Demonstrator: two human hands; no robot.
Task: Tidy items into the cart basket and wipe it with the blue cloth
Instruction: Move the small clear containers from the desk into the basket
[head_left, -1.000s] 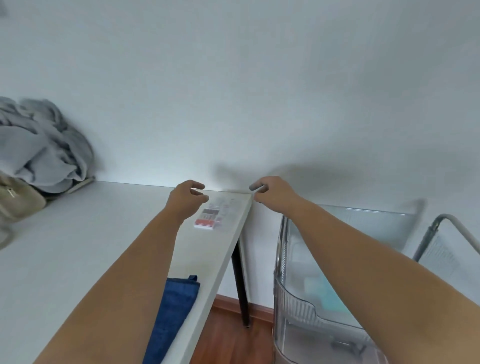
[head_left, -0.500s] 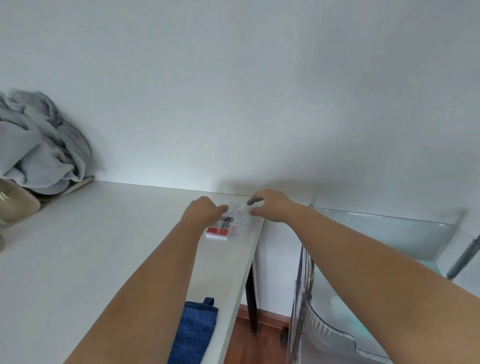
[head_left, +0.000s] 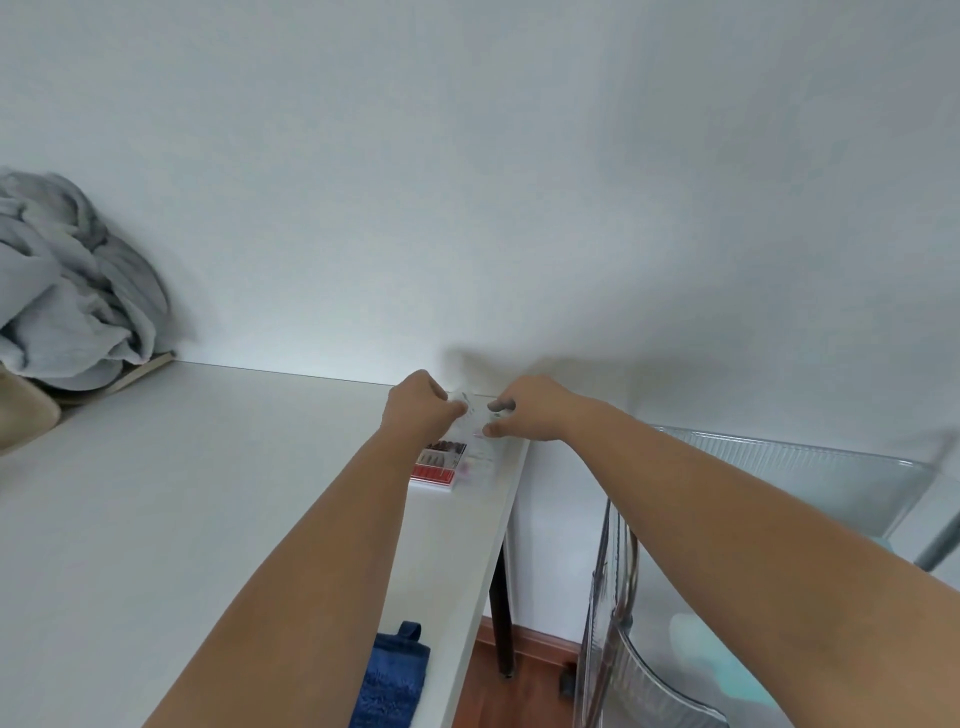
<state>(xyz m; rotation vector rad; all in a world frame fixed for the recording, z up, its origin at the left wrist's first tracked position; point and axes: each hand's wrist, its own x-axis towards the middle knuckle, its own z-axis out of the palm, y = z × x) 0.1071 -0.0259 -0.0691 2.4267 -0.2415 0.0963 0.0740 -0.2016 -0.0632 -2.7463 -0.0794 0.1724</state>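
A small clear plastic case (head_left: 451, 460) with a red insert and dark small parts lies near the far right corner of the white table (head_left: 208, 493). My left hand (head_left: 418, 408) grips the case's far left end, fingers curled. My right hand (head_left: 530, 408) pinches its far right end between thumb and fingers. The case's far end is blurred and partly hidden by both hands. The blue cloth (head_left: 389, 675) lies at the table's near edge, under my left forearm. The clear cart basket (head_left: 779, 467) stands right of the table, with something pale teal inside.
A crumpled grey garment (head_left: 67, 296) and a beige bag (head_left: 23, 415) sit at the table's far left against the white wall. A black table leg (head_left: 501, 613) drops to the wooden floor between table and cart. A grey cart handle (head_left: 935, 540) shows at the right edge.
Both hands have come down and closed in on the clear case from either side; now they hold its far end. The view has shifted left and down slightly.
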